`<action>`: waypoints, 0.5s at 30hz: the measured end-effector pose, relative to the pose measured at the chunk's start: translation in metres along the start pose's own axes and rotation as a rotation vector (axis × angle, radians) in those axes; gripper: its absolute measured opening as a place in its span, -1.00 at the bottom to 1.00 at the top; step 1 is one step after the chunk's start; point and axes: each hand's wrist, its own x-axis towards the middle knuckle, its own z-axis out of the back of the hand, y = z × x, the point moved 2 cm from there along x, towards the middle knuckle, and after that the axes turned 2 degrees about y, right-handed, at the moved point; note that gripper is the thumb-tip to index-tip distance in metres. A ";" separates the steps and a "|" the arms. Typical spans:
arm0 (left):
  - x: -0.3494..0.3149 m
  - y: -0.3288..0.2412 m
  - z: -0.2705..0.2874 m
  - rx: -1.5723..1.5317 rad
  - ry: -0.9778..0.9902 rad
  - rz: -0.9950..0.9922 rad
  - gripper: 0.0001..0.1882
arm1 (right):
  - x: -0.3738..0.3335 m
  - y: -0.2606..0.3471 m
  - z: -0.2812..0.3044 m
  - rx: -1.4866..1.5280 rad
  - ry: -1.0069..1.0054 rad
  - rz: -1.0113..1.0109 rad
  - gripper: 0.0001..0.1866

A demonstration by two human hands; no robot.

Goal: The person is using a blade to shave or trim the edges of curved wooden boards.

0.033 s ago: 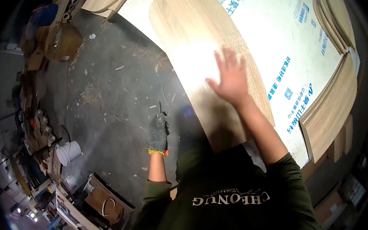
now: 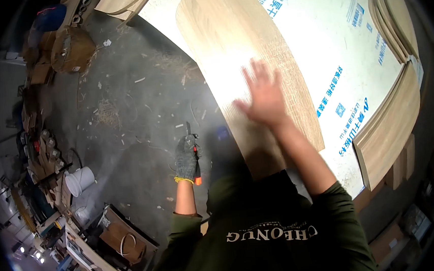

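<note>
A wood-grain board (image 2: 243,52) with a rounded far end lies on the white-covered table. Over its middle my bare right hand (image 2: 265,95) is spread, palm down and a little blurred; whether it presses on the surface I cannot tell. To the left, past the table edge, my left hand (image 2: 185,156) wears a grey glove with a yellow cuff. It is closed round a utility knife (image 2: 197,170) with a black and orange handle, the blade pointing away from me. Part of the handle is hidden by the glove.
Curved wood-grain panels (image 2: 392,127) are stacked along the table's right side, with more at the far left corner (image 2: 122,1). Shavings (image 2: 107,113) litter the grey floor. A white bucket (image 2: 80,181), cardboard boxes (image 2: 72,49) and a trolley-like stand (image 2: 126,239) are at the left.
My right hand has shifted slightly left across the board. My left hand has turned a little, and more of the knife's handle shows now.
</note>
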 end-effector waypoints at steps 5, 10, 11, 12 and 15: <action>0.038 -0.020 0.001 -0.133 0.015 0.009 -0.74 | 0.025 0.081 -0.034 -0.061 0.102 0.210 -0.34; 0.076 -0.083 -0.009 0.042 0.062 -0.369 -0.72 | 0.017 0.070 -0.034 0.166 0.241 0.533 -0.46; 0.080 -0.096 -0.010 0.204 0.009 -0.556 -0.68 | 0.014 0.072 -0.027 0.159 0.249 0.548 -0.46; 0.084 -0.105 -0.011 0.191 -0.004 -0.551 -0.68 | 0.011 0.070 -0.017 0.118 0.187 0.302 -0.41; 0.108 -0.111 -0.029 -0.035 0.190 -0.556 -0.65 | 0.011 0.073 -0.007 -0.002 0.160 0.091 -0.31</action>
